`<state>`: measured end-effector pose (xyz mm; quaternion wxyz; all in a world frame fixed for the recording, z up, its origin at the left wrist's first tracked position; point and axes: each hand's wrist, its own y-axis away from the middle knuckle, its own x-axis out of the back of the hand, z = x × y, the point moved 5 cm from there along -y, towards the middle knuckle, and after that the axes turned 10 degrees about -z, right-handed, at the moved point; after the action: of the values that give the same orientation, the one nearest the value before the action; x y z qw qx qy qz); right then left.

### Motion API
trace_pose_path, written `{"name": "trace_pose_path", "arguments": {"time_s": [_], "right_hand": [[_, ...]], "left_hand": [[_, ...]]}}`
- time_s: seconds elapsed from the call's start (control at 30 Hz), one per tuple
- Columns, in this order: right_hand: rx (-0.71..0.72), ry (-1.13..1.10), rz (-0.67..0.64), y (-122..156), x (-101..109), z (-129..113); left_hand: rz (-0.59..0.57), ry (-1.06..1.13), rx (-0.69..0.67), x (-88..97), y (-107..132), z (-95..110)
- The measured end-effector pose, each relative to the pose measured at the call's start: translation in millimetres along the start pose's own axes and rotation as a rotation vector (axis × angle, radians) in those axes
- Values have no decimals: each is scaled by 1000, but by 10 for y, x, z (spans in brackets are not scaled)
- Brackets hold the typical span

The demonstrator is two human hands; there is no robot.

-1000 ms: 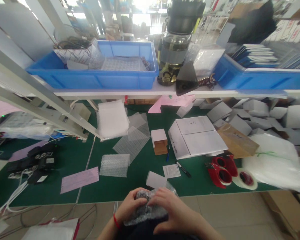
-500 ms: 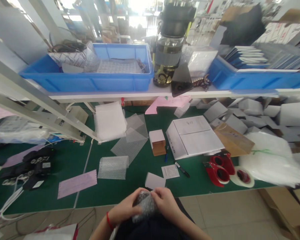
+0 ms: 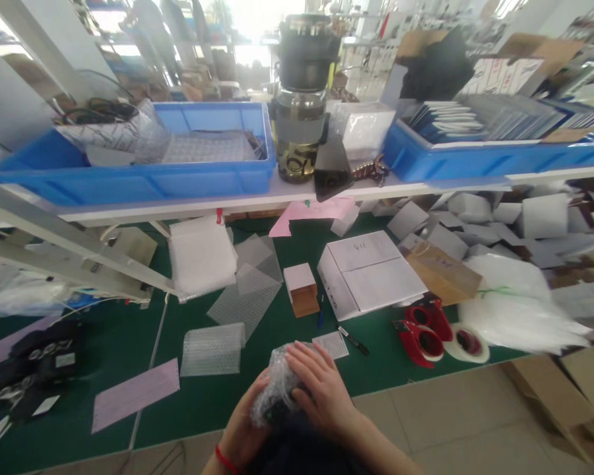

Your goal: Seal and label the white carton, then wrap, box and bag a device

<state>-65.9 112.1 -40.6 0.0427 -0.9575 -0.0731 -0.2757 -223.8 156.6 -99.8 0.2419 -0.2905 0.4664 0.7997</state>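
A bundle of clear bubble wrap [image 3: 276,379] with something dark inside is held between my hands at the table's front edge. What is wrapped cannot be made out. My left hand [image 3: 247,412], with a red band at the wrist, grips its left side. Over its right side and top lies my right hand [image 3: 321,389], fingers together and pressed against the wrap. Just beyond are a printed slip [image 3: 334,344] and a black marker [image 3: 354,340]. An open small white box [image 3: 299,276] stands farther back beside a blue pen [image 3: 321,311].
Bubble wrap sheets [image 3: 212,351] and a pink paper [image 3: 136,394] lie to the left. A large white carton [image 3: 381,274], red tape dispensers [image 3: 420,340] and a tape roll [image 3: 470,344] are to the right. Behind, a shelf [image 3: 202,203] holds blue bins [image 3: 178,185] and a bottle [image 3: 301,125].
The bundle has come up and forward over the table edge. My right hand went from pinching the wrap to lying across it. The small white box behind is now hidden. The view shifted right.
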Motion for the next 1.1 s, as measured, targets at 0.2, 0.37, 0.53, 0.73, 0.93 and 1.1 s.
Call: {"name": "trace_pose_path", "arguments": {"time_s": [0.2,0.37,0.53,0.73,0.93,1.1], "right_hand": [[-390,-997,224,65,-388,536],[-436,-1332,260,99,-582,642],[-532,-1496,528,33,-346,775],[-506,-1589,474,-33,154,1041],[-577,-1347,362,86,135,1280],[-492,-804,283,-34,425,1355]], "left_hand": [[102,-168,-15,-57,-194,-48],[263,-354,-213,-92,-465,-29],[177,-670,-310,-464,-857,49],[179,-661,-425,-744,-1159,206],[180,-563,-255,-848,-1320,157],[54,-5,-74,-798,-1426,42]]}}
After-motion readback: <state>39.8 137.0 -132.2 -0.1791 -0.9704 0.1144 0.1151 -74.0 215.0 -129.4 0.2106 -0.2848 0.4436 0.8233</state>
